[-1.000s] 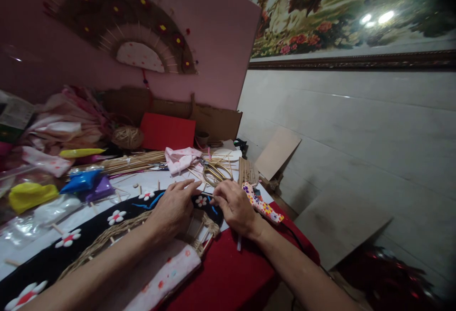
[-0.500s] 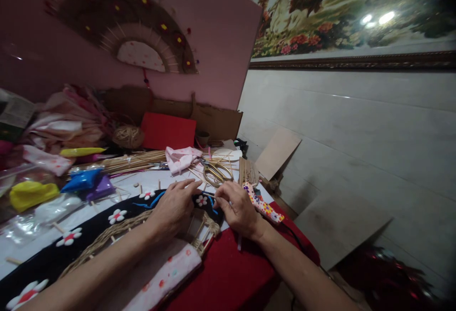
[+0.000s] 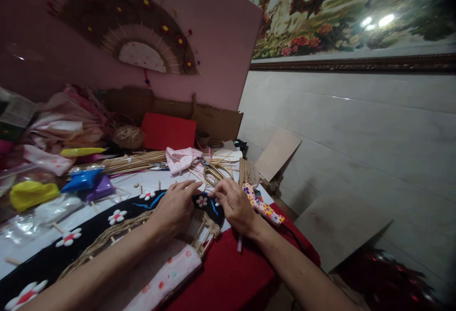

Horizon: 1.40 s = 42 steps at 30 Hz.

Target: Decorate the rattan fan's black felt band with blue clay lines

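A large fan-shaped craft piece lies before me, with a black band (image 3: 94, 224) bearing white clay flowers with red centres (image 3: 117, 216) and thin blue clay strips (image 3: 214, 206). My left hand (image 3: 177, 206) rests palm down across the band, its fingers stretched out toward the right end. Over that end, my right hand (image 3: 233, 204) has thumb and forefinger pinched together at the band's upper edge, beside a blue strip. What lies between those fingertips is too small to make out. Below the band run a braided twine border (image 3: 107, 231) and pink printed fabric (image 3: 171, 270).
Gold-handled scissors (image 3: 218, 174) lie just beyond my hands. A flower-patterned glue gun (image 3: 261, 206) sits to the right on the red cloth (image 3: 231, 273). Bagged blue clay (image 3: 81, 179), yellow clay (image 3: 33, 194) and a bundle of sticks (image 3: 124, 161) are at left. A finished fan (image 3: 142, 26) hangs behind.
My right hand has shifted slightly up and its fingers have moved onto the band's upper edge, uncovering more of the blue strip and a small white flower. The left hand stays put.
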Motion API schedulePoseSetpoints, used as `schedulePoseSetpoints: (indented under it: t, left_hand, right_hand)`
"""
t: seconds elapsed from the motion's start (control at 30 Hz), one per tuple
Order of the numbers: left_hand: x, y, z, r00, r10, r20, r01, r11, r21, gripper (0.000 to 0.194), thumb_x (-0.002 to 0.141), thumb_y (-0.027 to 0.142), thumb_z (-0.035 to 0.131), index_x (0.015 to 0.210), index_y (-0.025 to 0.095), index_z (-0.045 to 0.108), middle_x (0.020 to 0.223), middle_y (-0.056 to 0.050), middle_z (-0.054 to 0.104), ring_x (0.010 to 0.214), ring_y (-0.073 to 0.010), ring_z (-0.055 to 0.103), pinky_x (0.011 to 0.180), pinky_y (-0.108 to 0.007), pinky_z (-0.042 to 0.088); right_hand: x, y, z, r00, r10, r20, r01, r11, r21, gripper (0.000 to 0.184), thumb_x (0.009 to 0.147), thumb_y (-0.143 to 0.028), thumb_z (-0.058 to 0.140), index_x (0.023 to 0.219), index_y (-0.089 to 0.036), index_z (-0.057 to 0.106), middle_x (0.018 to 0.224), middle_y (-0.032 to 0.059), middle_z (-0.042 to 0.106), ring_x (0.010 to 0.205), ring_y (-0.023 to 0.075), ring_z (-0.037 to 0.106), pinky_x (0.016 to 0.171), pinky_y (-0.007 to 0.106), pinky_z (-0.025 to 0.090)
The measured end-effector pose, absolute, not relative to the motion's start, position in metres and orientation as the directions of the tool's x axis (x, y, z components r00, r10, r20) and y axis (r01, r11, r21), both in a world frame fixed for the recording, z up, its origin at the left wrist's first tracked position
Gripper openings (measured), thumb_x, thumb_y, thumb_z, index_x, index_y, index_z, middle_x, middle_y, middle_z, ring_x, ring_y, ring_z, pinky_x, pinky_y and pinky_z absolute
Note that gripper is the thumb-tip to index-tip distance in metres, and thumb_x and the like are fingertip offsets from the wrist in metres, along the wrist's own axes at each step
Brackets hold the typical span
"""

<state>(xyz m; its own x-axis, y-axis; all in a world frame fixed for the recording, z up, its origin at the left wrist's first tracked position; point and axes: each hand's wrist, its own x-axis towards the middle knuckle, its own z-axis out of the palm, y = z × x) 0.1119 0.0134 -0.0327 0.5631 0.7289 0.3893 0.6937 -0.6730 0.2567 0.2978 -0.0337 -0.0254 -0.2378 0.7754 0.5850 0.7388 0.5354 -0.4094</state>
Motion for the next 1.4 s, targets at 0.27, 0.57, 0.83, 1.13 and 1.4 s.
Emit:
schedulePoseSetpoints:
  t: [0.27,0.57,0.83,1.13,1.4]
  left_hand:
    - [0.1122,0.0126,-0.03,0.572,0.737,0.359,0.692,-0.669,0.271,0.054,0.073,0.0,0.035,0.122,0.016,0.053,0.122,-0.009,0.06,0.115,-0.0213,0.051,0.099,-0.039,0.04]
    - [0.1119,0.0125,-0.031,0.583,0.725,0.368,0.697,-0.678,0.232,0.052,0.074,0.001,0.035,0.12,0.017,0.053,0.122,-0.008,0.06,0.114,-0.0203,0.052,0.098,-0.038,0.041]
    - [0.1121,0.0132,-0.031,0.595,0.719,0.358,0.688,-0.687,0.235,0.055,0.07,-0.002,0.036,0.12,0.017,0.052,0.121,-0.008,0.061,0.114,-0.0212,0.052,0.097,-0.04,0.041]
    - [0.1118,0.012,-0.0312,0.583,0.73,0.355,0.686,-0.677,0.266,0.055,0.07,-0.002,0.036,0.118,0.015,0.055,0.121,-0.011,0.061,0.114,-0.0227,0.053,0.098,-0.042,0.04]
    - [0.1099,0.0131,-0.0354,0.586,0.722,0.368,0.669,-0.687,0.283,0.054,0.071,-0.001,0.035,0.118,0.014,0.055,0.125,-0.01,0.059,0.119,-0.0209,0.05,0.101,-0.04,0.038]
  right_hand:
    - [0.2966,-0.0298,-0.0251,-0.218,0.794,0.568,0.772,0.496,-0.397,0.01,0.092,-0.019,0.042,0.085,-0.019,0.049,0.087,0.0051,0.054,0.086,0.0196,0.049,0.077,0.032,0.039]
    - [0.2943,-0.0257,-0.0266,-0.3,0.8,0.52,0.795,0.511,-0.327,0.007,0.09,-0.016,0.046,0.085,-0.019,0.051,0.088,0.0046,0.055,0.085,0.0193,0.048,0.077,0.032,0.038]
    - [0.2941,-0.0257,-0.0251,-0.302,0.808,0.506,0.797,0.505,-0.331,0.008,0.089,-0.016,0.046,0.085,-0.019,0.052,0.088,0.0045,0.056,0.086,0.0193,0.049,0.078,0.033,0.038]
    - [0.2937,-0.0271,-0.0254,-0.278,0.811,0.515,0.791,0.498,-0.356,0.008,0.089,-0.016,0.046,0.083,-0.019,0.051,0.085,0.0039,0.056,0.081,0.0186,0.049,0.074,0.031,0.037]
    - [0.2941,-0.032,-0.0259,-0.243,0.848,0.471,0.772,0.463,-0.435,0.008,0.088,-0.014,0.047,0.084,-0.018,0.051,0.086,0.0042,0.06,0.081,0.0183,0.052,0.074,0.031,0.038]
